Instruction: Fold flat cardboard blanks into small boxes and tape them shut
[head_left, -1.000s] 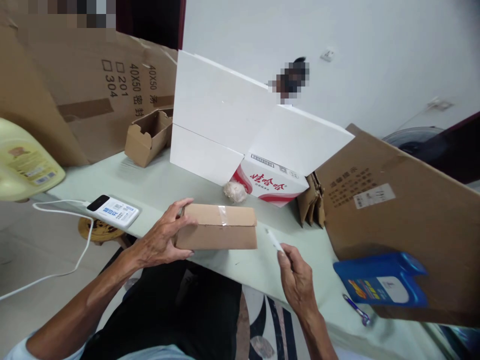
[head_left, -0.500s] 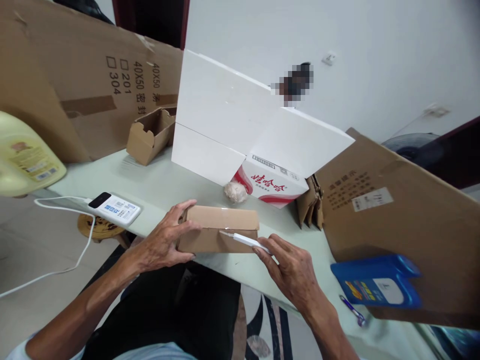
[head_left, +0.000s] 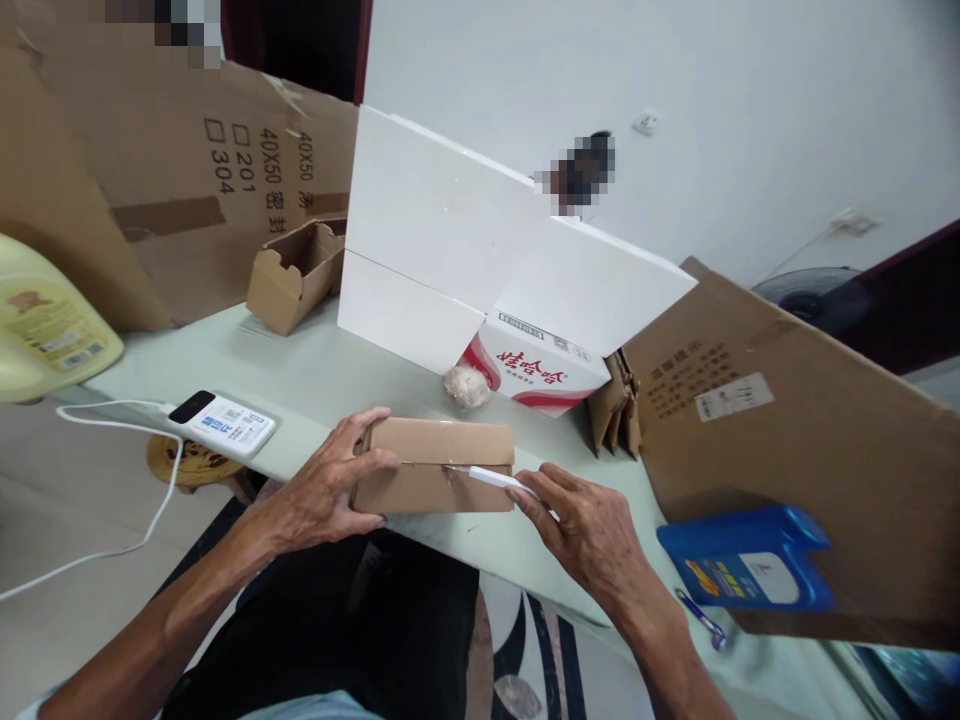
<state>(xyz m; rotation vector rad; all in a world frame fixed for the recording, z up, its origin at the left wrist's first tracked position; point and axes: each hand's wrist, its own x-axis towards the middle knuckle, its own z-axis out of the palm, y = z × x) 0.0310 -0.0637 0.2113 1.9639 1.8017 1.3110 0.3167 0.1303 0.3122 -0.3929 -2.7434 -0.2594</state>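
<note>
A small brown cardboard box [head_left: 435,490] lies near the table's front edge. My left hand [head_left: 337,480] grips its left end, fingers over the top and thumb along the near side. In my right hand [head_left: 574,510] is a white utility knife [head_left: 491,477], pinched between thumb and fingers. Its thin blade points left and meets the seam between the box's flaps, where clear tape shines. Just behind the box sits a crumpled ball of clear tape [head_left: 466,386].
A white power bank [head_left: 232,424] with a cable lies left, near a yellow jug [head_left: 52,320]. An open carton [head_left: 292,280], white panels [head_left: 420,200] and a red-white box [head_left: 536,365] stand behind. A blue bottle [head_left: 750,560] and purple tool [head_left: 701,620] lie right.
The knife's blade tip has gone from the lower flap up to the seam. My left hand keeps its grip on the box. The view has shifted slightly.
</note>
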